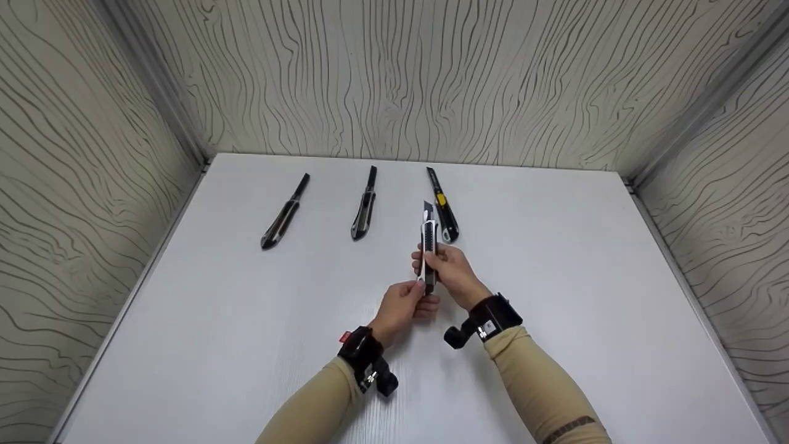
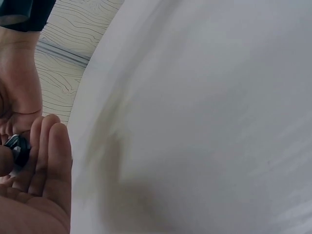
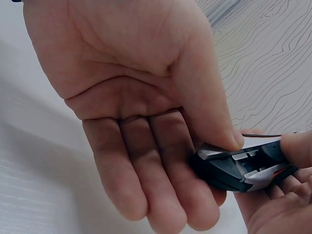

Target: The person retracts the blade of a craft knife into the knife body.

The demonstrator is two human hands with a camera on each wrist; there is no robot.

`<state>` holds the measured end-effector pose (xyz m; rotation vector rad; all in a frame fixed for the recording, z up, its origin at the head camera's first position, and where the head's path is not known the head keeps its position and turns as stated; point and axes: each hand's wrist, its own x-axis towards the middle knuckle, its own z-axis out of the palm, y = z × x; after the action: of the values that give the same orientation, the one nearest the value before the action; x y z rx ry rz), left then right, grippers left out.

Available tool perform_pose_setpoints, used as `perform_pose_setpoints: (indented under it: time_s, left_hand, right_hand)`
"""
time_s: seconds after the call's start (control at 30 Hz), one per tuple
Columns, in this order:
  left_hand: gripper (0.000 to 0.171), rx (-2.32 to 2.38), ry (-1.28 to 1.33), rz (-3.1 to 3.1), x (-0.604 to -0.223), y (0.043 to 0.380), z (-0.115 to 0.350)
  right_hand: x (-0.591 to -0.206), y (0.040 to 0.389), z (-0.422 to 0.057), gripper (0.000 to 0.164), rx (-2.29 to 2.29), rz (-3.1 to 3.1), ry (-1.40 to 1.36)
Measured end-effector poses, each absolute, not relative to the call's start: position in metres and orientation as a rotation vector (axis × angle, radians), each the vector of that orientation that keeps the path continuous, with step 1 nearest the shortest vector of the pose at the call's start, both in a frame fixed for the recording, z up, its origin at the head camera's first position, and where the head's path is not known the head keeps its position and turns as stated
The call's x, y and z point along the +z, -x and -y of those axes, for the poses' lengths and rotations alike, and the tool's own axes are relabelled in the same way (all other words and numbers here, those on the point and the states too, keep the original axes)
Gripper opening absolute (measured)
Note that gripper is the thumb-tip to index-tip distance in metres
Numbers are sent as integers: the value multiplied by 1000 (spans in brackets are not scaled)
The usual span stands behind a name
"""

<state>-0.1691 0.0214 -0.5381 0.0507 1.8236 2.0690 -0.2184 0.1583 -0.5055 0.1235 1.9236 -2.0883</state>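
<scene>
A silver-and-black utility knife (image 1: pixel 429 233) is held up in both hands over the white table, its blade pointing toward the far side. My right hand (image 1: pixel 457 271) grips the middle of the handle, thumb lying on top. At the near end, my left hand (image 1: pixel 399 306) pinches the handle between thumb and fingers. In the right wrist view the butt of the knife (image 3: pixel 229 171) shows between the right thumb and the left hand (image 3: pixel 287 207). Only the dark end of the knife (image 2: pixel 19 148) appears in the left wrist view.
Behind the held knife lies a black utility knife with a yellow slider (image 1: pixel 444 206). Two more utility knives, one in the middle (image 1: pixel 364 213) and one at left (image 1: pixel 282 223), lie on the white table (image 1: pixel 246 345). Wood-patterned panels (image 1: pixel 394 80) stand around it.
</scene>
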Motion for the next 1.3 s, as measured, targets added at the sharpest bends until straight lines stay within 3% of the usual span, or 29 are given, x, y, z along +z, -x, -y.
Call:
perform_pose_setpoints:
  time_s: [0.47, 1.3]
  left_hand:
    - [40, 2074, -54, -1830, -538, 168, -20]
    - [38, 2079, -114, -1771, -538, 169, -13]
  right_hand:
    - [-504, 218, -159, 40, -2048, -1934, -11]
    - [-509, 212, -159, 42, -2006, -2005, -51]
